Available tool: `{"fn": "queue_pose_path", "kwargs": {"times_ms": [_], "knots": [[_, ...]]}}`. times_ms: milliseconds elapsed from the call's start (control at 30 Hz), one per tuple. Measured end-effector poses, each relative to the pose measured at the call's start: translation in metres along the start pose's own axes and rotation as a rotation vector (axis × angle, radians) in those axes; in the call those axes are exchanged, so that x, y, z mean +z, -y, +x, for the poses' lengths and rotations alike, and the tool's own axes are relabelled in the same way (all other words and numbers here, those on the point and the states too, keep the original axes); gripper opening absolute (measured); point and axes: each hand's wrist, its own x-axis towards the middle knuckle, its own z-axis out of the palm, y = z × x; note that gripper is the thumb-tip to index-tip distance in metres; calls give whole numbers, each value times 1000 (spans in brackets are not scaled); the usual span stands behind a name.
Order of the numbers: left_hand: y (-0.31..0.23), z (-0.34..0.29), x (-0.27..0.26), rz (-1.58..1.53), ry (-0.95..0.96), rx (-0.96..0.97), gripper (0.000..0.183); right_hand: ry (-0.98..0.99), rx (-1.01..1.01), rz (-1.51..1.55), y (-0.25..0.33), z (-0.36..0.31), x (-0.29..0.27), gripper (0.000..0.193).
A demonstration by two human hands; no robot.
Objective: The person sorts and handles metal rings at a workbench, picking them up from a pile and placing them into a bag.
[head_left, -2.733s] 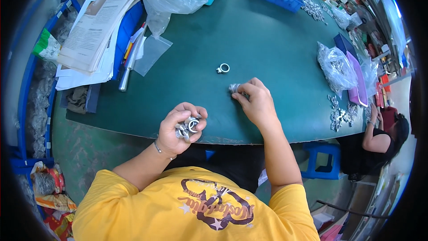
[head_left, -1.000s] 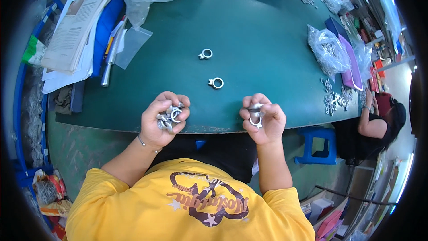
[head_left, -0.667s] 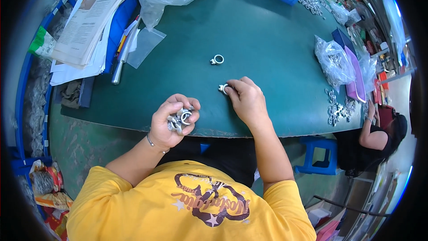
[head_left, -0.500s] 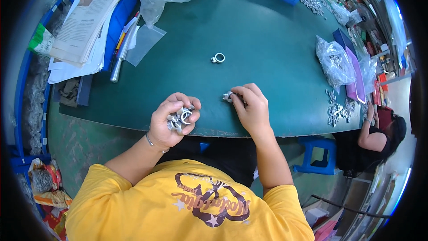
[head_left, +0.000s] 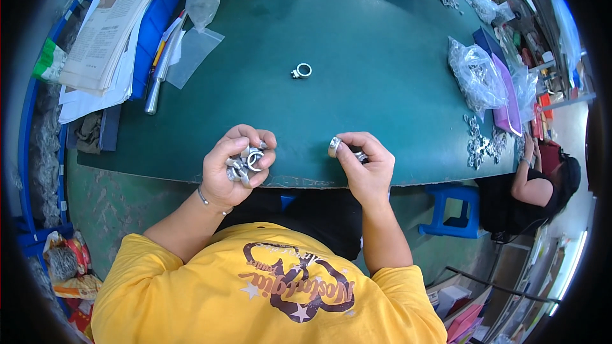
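Silver metal ring [head_left: 301, 71] with a small lug lies flat-ish on the green tabletop [head_left: 382, 57], ahead of both my hands and, sideways, between them. From my right fingers it's forward and to the left; from my left fingers it's forward and to the right, touching neither. Nearer hand: too close to call (fisheye bends everything, so no bet from me). Its long axis runs roughly left to right, lug at the left end and dipping slightly toward me, hoop at the right, hole visible.

My right hand [head_left: 371, 169] is closed, thumb and forefinger pinching a held ring [head_left: 334, 146] at the tips, on the side facing my left hand; another metal piece [head_left: 361, 157] shows in the curl of the fingers. Can't tell whether the pinched one touches the tabletop. My left hand [head_left: 220, 172] curls around a cluster of metal rings [head_left: 240, 169], one hoop plainly showing; the rest overlap too much to count. Hands are well apart, both by the near edge.
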Motion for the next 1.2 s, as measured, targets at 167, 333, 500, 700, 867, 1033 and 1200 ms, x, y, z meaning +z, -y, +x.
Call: {"fn": "queue_pose_path", "kwargs": {"times_ms": [167, 333, 500, 700, 867, 1033, 1200], "knots": [[0, 0, 2, 8, -4, 3, 16, -36, -97, -14, 3, -2, -1, 6], [-1, 0, 3, -31, 12, -3, 16, -8, -10, 179, -3, -7, -2, 8], [0, 1, 2, -37, 6, -9, 16, 104, 224, 529, -4, -10, -5, 12], [0, 1, 2, -31, 14, -3, 16, 185, 296, 685, -5, -11, -8, 14], [-1, -1, 1, -21, 8, 1, 16, 184, 288, 663, -3, -11, -6, 14], [-1, 1, 3, 8, 14, -11, 16, 128, 199, 433, -2, -11, -8, 12], [-1, -1, 6, 7, 0, -5, 15, 84, 292, 311, -4, -1, -32, 9]]}}
